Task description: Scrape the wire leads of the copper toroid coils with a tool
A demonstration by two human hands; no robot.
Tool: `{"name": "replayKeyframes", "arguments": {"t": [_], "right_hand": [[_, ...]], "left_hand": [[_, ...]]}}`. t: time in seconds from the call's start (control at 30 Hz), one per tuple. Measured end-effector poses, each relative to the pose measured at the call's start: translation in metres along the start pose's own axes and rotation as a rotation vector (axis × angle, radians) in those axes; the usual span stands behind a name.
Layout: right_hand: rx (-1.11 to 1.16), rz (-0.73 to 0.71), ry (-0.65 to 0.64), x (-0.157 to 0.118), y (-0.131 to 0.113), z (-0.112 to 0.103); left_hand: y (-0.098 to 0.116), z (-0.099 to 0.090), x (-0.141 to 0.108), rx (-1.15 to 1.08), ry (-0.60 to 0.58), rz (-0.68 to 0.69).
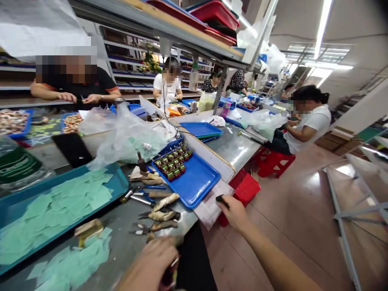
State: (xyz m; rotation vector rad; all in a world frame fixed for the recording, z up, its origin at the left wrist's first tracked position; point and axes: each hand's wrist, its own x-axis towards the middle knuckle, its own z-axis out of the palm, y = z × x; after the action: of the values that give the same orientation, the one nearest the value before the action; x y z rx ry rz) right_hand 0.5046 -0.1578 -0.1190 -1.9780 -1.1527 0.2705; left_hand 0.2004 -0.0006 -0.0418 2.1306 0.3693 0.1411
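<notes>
My left hand (pixel 156 258) is low at the bench's front edge, blurred, its fingers closed round a dark red part (pixel 172 268) mostly hidden by the hand. My right hand (pixel 235 212) reaches out past the bench's right corner, its fingers closed on a small black piece (pixel 223 201) whose kind I cannot make out. Just beyond it lies a blue tray (pixel 197 186), with several green-and-gold coil parts on red bases (pixel 171 163) grouped in its far left half. Worn pliers (pixel 162 215) and other hand tools lie between the tray and my left hand.
To the left is a teal tray (pixel 123 182) of pale green paper slips (pixel 72 198); more slips lie in front. A phone (pixel 72 149) and plastic bags (pixel 130 135) stand behind. A shelf (pixel 194 36) hangs above. Co-workers sit opposite and at right; a red bin (pixel 244 190) is below.
</notes>
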Motion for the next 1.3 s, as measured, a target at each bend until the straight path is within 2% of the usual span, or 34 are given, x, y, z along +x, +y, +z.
{"name": "replayKeyframes", "arguments": {"t": [0.07,0.13,0.23,0.3,0.4,0.53,0.6,0.77,0.93,1.07,1.17,1.3], "right_hand": [[-0.119,-0.096,-0.067,0.005,0.01,0.011],[-0.215,-0.193,-0.138,0.01,0.01,0.03],[-0.312,-0.318,-0.231,0.015,0.008,0.052],[-0.342,-0.377,-0.279,0.023,0.014,0.052],[-0.354,-0.389,-0.278,0.041,0.036,0.028],[-0.349,-0.271,-0.112,0.052,0.057,-0.017],[-0.317,-0.205,-0.025,0.043,0.054,-0.025],[-0.158,-0.073,0.027,0.012,0.034,-0.012],[0.018,0.041,-0.006,0.004,0.026,-0.011],[0.05,-0.017,-0.099,0.005,0.019,-0.007],[-0.004,-0.066,-0.087,0.008,0.017,0.0],[-0.099,-0.233,-0.113,0.017,0.016,0.02]], "left_hand": [[0.012,0.014,0.042,0.173,-0.139,0.071],[0.015,0.03,0.073,0.281,-0.219,0.097],[0.007,0.048,0.095,0.34,-0.256,0.094],[0.001,0.055,0.098,0.392,-0.28,0.084],[-0.005,0.058,0.099,0.463,-0.322,0.09],[-0.005,0.057,0.1,0.491,-0.336,0.088],[-0.005,0.057,0.1,0.5,-0.325,0.072],[-0.008,0.059,0.099,0.507,-0.307,0.055],[-0.01,0.059,0.099,0.502,-0.312,0.055],[-0.01,0.059,0.1,0.501,-0.303,0.047],[-0.009,0.059,0.1,0.499,-0.303,0.044],[-0.006,0.057,0.102,0.51,-0.305,0.032]]}}
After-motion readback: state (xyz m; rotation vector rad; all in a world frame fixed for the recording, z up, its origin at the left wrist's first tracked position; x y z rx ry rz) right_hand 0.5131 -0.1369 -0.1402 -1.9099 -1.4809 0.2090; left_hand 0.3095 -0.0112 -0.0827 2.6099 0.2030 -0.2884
